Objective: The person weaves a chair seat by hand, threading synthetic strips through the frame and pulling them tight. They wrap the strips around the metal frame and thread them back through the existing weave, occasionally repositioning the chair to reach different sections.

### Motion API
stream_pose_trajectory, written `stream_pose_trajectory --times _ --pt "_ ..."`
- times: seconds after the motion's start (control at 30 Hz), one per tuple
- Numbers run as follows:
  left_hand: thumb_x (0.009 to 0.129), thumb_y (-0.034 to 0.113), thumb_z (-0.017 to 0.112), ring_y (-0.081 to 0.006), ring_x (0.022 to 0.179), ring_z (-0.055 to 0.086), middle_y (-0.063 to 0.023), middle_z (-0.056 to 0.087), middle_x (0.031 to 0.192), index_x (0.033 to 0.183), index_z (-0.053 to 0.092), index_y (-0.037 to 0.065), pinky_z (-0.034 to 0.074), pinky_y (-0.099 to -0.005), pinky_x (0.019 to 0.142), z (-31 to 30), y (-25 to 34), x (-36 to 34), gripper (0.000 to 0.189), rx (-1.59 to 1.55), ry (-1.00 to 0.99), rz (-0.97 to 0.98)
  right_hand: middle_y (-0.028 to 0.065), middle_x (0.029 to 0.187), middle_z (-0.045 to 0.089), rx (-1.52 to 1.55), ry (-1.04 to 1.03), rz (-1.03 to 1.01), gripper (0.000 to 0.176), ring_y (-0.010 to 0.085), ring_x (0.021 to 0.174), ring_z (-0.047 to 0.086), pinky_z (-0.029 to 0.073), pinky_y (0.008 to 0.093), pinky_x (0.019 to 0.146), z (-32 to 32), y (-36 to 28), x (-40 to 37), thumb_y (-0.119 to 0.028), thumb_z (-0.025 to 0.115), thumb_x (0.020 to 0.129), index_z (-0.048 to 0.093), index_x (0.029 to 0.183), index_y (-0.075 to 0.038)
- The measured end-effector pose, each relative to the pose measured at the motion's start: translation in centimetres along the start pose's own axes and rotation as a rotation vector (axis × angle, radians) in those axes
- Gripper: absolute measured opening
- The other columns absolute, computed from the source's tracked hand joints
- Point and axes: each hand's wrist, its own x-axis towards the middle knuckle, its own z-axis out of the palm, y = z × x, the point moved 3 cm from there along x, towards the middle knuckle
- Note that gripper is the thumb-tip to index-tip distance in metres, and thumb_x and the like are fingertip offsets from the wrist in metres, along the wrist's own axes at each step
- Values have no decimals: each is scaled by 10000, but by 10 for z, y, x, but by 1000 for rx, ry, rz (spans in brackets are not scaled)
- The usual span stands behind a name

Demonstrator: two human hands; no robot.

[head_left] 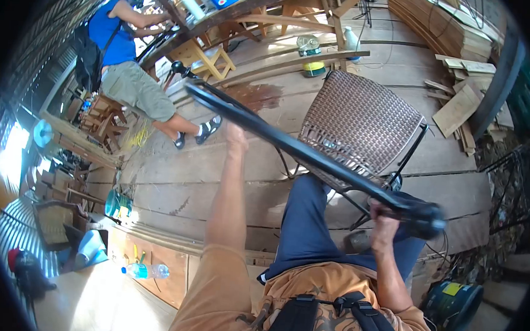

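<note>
A long black metal tube crosses close in front of me, slanting from upper left down to a thick, blurred end at the right. My right hand is closed round it near that end. Toward the other end, my left hand grips from below, its fingers largely hidden by the tube. Behind the tube is a chair with a brown woven seat and thin black metal legs, overlapping the tube in this view. A second black bar with a round knob shows beyond the left end.
A person in a blue top works at a wooden bench at upper left. Stacked boards and scrap wood lie at right. Spools and a water bottle are nearby, over a plank floor.
</note>
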Motion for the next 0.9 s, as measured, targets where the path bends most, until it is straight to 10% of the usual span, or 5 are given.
stream_pose_trajectory --times 0.13,0.33,0.6,0.77,0.9 --pt "948 456 413 -79 602 411 21 487 675 764 537 86 348 -228 563 -10 2 -49 431 104 -100 71 12 704 457 56 141 -31 649 112 624 389 296 257 566 -32 4 6 -629 377 885 587 968 -21" --pt "944 243 479 -64 651 460 9 523 695 888 571 26 393 -223 590 -3 -29 -102 242 163 43 82 113 861 567 725 -17 243 511 247 832 536 433 370 754 -58 -8 57 -471 406 930 557 1062 -1" --pt "898 222 453 -293 802 594 -179 614 862 942 595 -30 441 -370 732 31 -109 -82 293 606 -392 -21 76 982 604 -228 -607 271 268 169 916 557 439 294 818 11 49 146 -171 506 913 572 1106 3" --pt "936 334 437 -169 595 531 -84 567 681 890 585 -29 438 -341 546 14 -267 -25 395 570 -854 -79 146 896 600 -735 -984 67 343 197 786 595 476 315 728 72 92 163 -191 519 890 516 1203 -49" --pt "897 318 483 -186 518 511 -79 529 584 762 606 -26 402 -339 483 39 -196 -34 390 717 -811 -664 125 811 602 -692 -1077 320 377 174 589 579 493 312 572 106 86 174 -187 497 893 485 1243 -48"
